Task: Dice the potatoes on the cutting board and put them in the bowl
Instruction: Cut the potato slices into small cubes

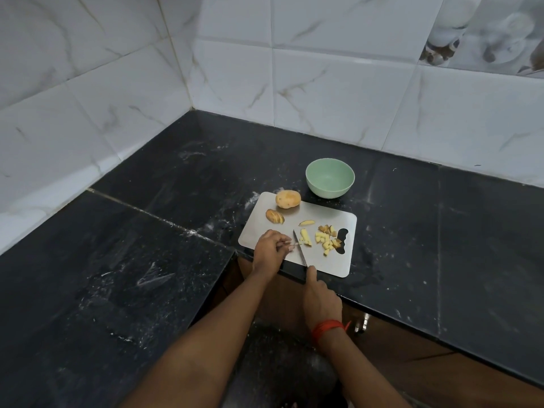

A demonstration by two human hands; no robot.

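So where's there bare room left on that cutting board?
The board is bare between the whole potato and its right edge, and in the near corner between the knife and the diced pile. Crowded: near left, where the left hand holds a potato piece beside cut strips.

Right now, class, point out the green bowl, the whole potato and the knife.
green bowl (323, 184), head view, inner wall.
whole potato (288, 199), head view, skin middle.
knife (300, 248), head view, mid blade.

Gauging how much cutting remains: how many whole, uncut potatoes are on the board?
1. The whole potato sits at the cutting board's far edge, near the bowl. A cut half lies beside it; the left hand may hide another piece.
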